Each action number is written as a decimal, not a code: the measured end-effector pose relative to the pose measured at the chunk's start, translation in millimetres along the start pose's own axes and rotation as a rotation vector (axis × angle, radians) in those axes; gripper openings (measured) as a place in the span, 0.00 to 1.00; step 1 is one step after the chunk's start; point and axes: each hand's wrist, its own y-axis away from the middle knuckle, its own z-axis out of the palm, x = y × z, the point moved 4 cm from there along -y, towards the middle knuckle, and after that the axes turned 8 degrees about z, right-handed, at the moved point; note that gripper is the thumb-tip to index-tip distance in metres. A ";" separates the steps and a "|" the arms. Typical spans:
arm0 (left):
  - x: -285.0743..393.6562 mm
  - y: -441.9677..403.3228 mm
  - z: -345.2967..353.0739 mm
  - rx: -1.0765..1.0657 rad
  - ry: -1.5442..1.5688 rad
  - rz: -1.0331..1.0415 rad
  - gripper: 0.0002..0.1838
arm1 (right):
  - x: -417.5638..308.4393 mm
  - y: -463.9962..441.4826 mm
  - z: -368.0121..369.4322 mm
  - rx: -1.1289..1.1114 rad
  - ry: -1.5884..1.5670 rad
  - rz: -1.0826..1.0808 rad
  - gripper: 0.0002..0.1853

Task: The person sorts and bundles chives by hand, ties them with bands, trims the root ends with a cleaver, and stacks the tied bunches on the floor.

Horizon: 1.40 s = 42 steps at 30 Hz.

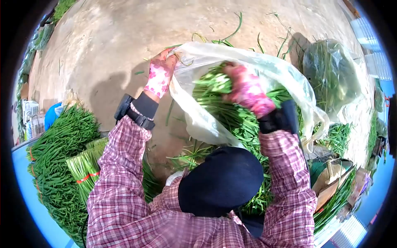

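My left hand (162, 73), in a pink-and-white patterned glove, is closed on the rim of a large clear plastic bag (198, 120) at its left side. The bag's mouth is spread wide towards me. Inside that opening, my right hand (247, 89), gloved in the same pattern and blurred by motion, grips a bunch of green stalks (213, 84). More long green leaves (248, 128) lie below it, running from the bag down towards my lap.
Tied green bundles (62, 153) are piled at the left. Another filled plastic bag (331, 72) stands at the upper right. Loose leaves (235, 29) are scattered on the concrete floor (115, 37). Cardboard (333, 182) and more greens lie at the lower right.
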 end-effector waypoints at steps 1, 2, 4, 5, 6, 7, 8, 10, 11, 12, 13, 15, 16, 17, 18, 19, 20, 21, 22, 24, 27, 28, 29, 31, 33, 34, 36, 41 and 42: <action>-6.9 -6.0 0.3 -0.005 0.145 -0.050 0.20 | 10.6 3.4 -10.9 0.013 -0.217 0.047 0.30; -2.0 -5.9 -3.6 0.041 -0.234 0.193 0.23 | 19.1 6.1 -21.6 0.029 -0.431 0.095 0.29; 67.2 12.0 11.1 0.146 -0.992 0.675 0.29 | 35.0 12.4 -33.1 0.071 -0.564 0.176 0.31; 93.4 21.9 18.6 0.104 -0.963 0.766 0.32 | 36.8 13.1 -39.4 0.066 -0.562 0.195 0.31; 112.8 35.9 29.5 0.060 -0.937 0.855 0.35 | 42.9 11.9 -40.9 0.096 -0.533 0.143 0.33; 114.4 49.2 44.6 -0.052 -0.577 0.663 0.31 | 47.7 13.1 -41.8 0.168 -0.463 0.038 0.33; 111.7 58.8 62.6 -0.157 -0.220 0.466 0.28 | 48.3 14.0 -43.4 0.241 -0.390 -0.068 0.33; 91.3 66.7 92.0 -0.227 0.050 0.317 0.19 | 38.2 13.3 -45.5 0.200 -0.270 -0.055 0.35; 81.2 66.0 100.5 -0.208 0.113 0.288 0.16 | 26.7 17.9 -49.2 0.197 -0.169 -0.070 0.38; 80.3 64.8 105.2 -0.192 0.176 0.256 0.14 | 16.2 20.9 -53.4 0.211 -0.074 -0.028 0.40; 76.5 65.8 108.7 -0.192 0.263 0.162 0.13 | 14.6 21.9 -49.8 0.223 -0.079 -0.011 0.40; 76.1 70.1 110.5 -0.217 0.354 0.162 0.13 | 14.3 24.1 -43.6 0.255 -0.052 0.026 0.37; 76.4 68.9 109.4 -0.231 0.396 0.169 0.13 | 13.1 24.2 -44.1 0.261 0.022 0.060 0.36; 71.7 64.8 105.5 -0.221 0.325 0.200 0.15 | 10.6 24.4 -45.8 0.268 0.094 0.093 0.35; 64.3 57.7 106.3 -0.213 0.680 0.032 0.18 | 8.1 25.5 -47.4 0.270 0.167 0.124 0.34; 66.8 54.4 99.0 -0.137 0.423 0.235 0.20 | 5.5 28.1 -49.2 0.307 0.192 0.119 0.31; 70.7 52.4 94.7 -0.060 0.164 0.432 0.22 | 1.9 30.5 -50.1 0.247 0.205 0.130 0.31; 77.6 46.4 99.5 -0.130 0.026 0.638 0.25 | -0.6 32.4 -46.8 0.230 0.220 0.088 0.31; 80.4 40.5 107.6 -0.294 -0.154 0.712 0.28 | -3.7 34.4 -43.0 0.209 0.234 0.047 0.31; 94.2 41.7 117.5 -0.557 -0.311 0.934 0.29 | -7.1 42.0 -40.2 0.248 0.243 -0.003 0.30; 70.4 30.4 147.4 -0.740 -0.117 0.665 0.19 | -4.6 58.5 -48.7 0.239 0.210 0.076 0.28; 35.1 28.4 165.1 -0.804 -0.270 0.575 0.17 | -8.6 65.0 -54.1 0.313 0.210 0.075 0.28; -0.1 27.4 182.0 -0.876 -0.432 0.494 0.15 | -5.7 70.3 -58.0 0.385 0.138 0.046 0.27; -33.7 31.6 183.3 -0.773 -0.923 0.590 0.13 | -2.5 79.7 -69.4 0.487 -0.037 -0.005 0.27; -49.3 29.8 177.3 -0.629 -0.883 0.662 0.13 | 15.6 98.4 -97.5 0.520 -0.487 0.018 0.25; -46.6 27.2 172.8 -0.616 -0.783 0.659 0.15 | 24.5 109.4 -114.2 0.554 -0.651 0.043 0.23; -53.3 18.2 169.5 -0.615 -0.507 0.374 0.14 | 50.6 133.2 -137.3 0.662 -1.037 0.060 0.19; 45.8 47.2 187.2 -0.598 -1.070 0.495 0.33 | 103.2 155.6 -151.2 0.808 -1.167 0.012 0.23; 25.8 65.2 196.6 -0.521 -0.988 0.777 0.41 | 99.1 158.3 -151.3 0.860 -1.150 0.114 0.23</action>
